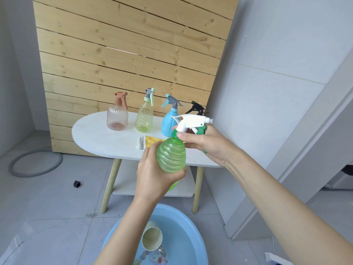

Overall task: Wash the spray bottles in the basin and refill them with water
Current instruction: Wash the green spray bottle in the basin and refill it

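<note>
I hold a ribbed green spray bottle above the blue basin. My left hand wraps its body from below. My right hand grips its neck under the white and green spray head. The basin on the floor holds water and a cream cup lying on its side. On the white oval table stand a pink bottle, a yellow-green bottle, a blue bottle and, mostly hidden, a bottle with a black head.
A yellow and grey cloth lies on the table near its front edge. A grey hose ring and a small black cube lie on the tiled floor at left. A wooden slat wall stands behind, a white wall to the right.
</note>
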